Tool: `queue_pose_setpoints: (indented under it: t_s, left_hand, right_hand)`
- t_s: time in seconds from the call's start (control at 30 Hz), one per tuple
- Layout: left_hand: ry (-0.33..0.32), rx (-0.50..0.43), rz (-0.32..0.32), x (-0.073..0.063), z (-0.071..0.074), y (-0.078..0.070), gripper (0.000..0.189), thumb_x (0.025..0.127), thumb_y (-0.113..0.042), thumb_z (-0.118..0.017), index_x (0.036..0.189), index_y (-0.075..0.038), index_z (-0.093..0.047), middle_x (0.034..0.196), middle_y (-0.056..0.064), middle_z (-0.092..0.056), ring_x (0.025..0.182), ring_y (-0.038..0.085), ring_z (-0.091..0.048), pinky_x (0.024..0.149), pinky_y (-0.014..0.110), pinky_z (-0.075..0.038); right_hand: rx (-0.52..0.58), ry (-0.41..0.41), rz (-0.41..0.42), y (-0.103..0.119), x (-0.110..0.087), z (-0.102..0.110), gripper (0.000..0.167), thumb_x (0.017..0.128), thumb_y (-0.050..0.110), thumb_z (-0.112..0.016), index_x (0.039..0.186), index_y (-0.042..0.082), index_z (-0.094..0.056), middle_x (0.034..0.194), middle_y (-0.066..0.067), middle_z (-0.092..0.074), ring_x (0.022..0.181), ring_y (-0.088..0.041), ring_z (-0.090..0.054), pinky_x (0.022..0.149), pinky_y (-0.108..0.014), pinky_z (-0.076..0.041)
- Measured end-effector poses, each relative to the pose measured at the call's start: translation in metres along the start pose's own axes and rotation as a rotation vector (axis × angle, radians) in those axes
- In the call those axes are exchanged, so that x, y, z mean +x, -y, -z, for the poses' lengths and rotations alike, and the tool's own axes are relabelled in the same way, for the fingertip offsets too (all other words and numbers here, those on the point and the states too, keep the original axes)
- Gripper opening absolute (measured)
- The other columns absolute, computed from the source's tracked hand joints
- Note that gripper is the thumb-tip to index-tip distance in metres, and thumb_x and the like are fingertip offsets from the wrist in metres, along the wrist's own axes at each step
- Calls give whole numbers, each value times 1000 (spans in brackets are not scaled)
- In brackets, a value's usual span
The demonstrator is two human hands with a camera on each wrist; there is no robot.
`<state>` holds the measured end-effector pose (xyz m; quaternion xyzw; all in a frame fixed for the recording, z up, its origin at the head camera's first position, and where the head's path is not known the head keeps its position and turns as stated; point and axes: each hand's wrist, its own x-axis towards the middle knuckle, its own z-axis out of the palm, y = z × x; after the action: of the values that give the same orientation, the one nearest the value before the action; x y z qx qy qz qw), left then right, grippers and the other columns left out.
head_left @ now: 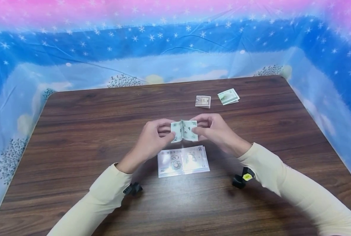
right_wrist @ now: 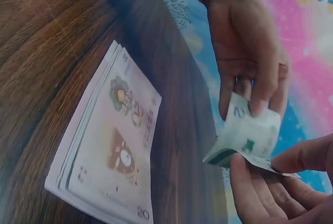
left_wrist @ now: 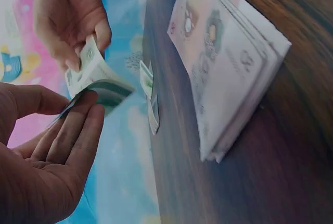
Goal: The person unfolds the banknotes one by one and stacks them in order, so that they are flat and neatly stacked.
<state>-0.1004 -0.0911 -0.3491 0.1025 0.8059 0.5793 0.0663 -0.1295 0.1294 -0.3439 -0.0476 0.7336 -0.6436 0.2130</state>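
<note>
Held up above the table, a small green note [head_left: 176,127] printed with a 2 has a crease down its middle. My left hand [head_left: 152,139] pinches its left end between thumb and fingers. At the other end, my right hand [head_left: 216,132] pinches it the same way. In the left wrist view the note [left_wrist: 88,70] bends at the crease, its lower part dark green. The right wrist view shows its pale face [right_wrist: 252,127] under the left thumb. Just below the hands lies a stack of pinkish notes [head_left: 171,160] marked 20, with a crease across the middle.
Toward the far right of the brown wooden table [head_left: 90,131] lie a folded brownish note [head_left: 203,101] and a folded green note [head_left: 228,96], side by side. A blue and pink snowflake cloth [head_left: 163,36] hangs around the table's back and sides.
</note>
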Motion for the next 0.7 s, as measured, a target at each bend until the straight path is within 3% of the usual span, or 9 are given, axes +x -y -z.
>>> queue_pose_setpoints:
  t_s: [0.1, 0.3, 0.5, 0.7]
  left_hand:
    - [-5, 20, 0, -3, 3, 2, 31, 89, 5, -68, 120, 7, -68, 104, 21, -75, 95, 30, -74, 81, 31, -59]
    - [-4, 110, 80, -10, 11, 4, 29, 91, 0, -70, 120, 3, -69, 102, 17, -75, 93, 26, -75, 80, 33, -60]
    - [32, 78, 152, -14, 16, 12, 27, 92, 4, -68, 119, 7, -68, 102, 21, -74, 88, 26, -75, 69, 32, -61]
    - [100, 20, 222, -18, 19, 20, 25, 92, 7, -67, 117, 9, -68, 100, 23, -74, 81, 25, -74, 69, 37, -61]
  right_hand:
    - [-55, -9, -11, 0, -2, 5, 31, 91, -7, -63, 122, -10, -62, 102, -18, -73, 81, -17, -70, 76, -33, -60]
    - [-149, -18, -39, -2, -7, 14, 29, 89, -3, -69, 118, -5, -63, 89, -9, -69, 79, -18, -64, 73, -33, -58]
    - [-168, 7, -68, -7, -8, 18, 26, 88, -4, -71, 112, -8, -63, 89, -11, -67, 77, -19, -67, 73, -36, -60]
    - [-192, 65, -79, -18, -7, 19, 20, 86, -6, -73, 104, -10, -66, 86, -14, -67, 73, -20, -69, 71, -38, -62]
